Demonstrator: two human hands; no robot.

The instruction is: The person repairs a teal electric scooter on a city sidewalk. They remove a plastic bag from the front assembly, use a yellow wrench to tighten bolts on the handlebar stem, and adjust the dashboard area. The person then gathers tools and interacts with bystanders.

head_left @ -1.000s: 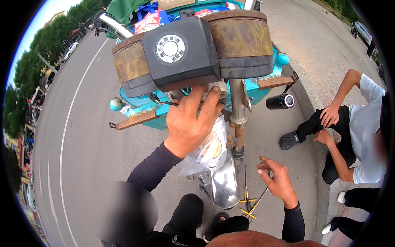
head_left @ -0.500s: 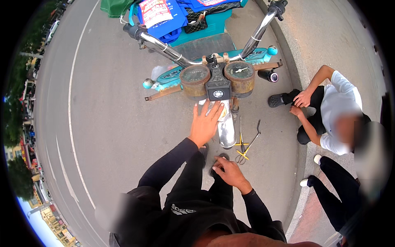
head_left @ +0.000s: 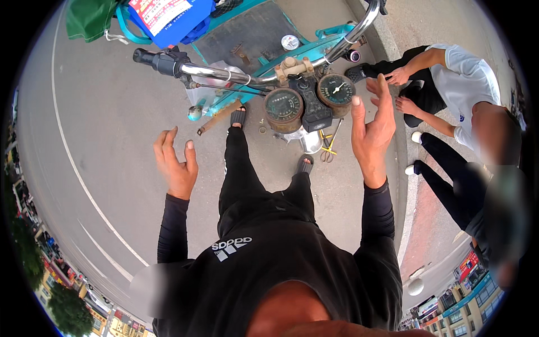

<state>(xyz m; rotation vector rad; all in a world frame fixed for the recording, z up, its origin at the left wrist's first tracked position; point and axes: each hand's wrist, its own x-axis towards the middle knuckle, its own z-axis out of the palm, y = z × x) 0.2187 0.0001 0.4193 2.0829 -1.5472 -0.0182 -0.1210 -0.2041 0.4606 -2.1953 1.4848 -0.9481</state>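
Note:
My left hand (head_left: pixel 175 164) is raised left of a three-wheeler's front end, fingers apart and curved, holding nothing. My right hand (head_left: pixel 370 132) is up at the right, just beside the rusty gauge cluster, fingers extended and empty; I cannot tell that it touches anything. The cluster has a left dial (head_left: pixel 283 108), a right dial (head_left: pixel 336 91) and a black housing (head_left: pixel 317 121) between them, below chrome handlebars (head_left: pixel 208 72). Under it show a chrome front fender (head_left: pixel 311 144) and part of a pale plastic bag. Yellow-handled tools (head_left: pixel 328 151) lie on the pavement beside the fender.
Blue bags (head_left: pixel 174 25) and a green cloth (head_left: pixel 90 19) sit on the teal vehicle. A crouching person in white (head_left: pixel 460 84) is at the right by the curb, with another person's dark legs (head_left: pixel 443 180) below. The road with a white line runs along the left.
My left hand has left the underside of the gauge housing and moved out leftward. My right hand has risen to gauge height. The view has pulled back, showing more of my body.

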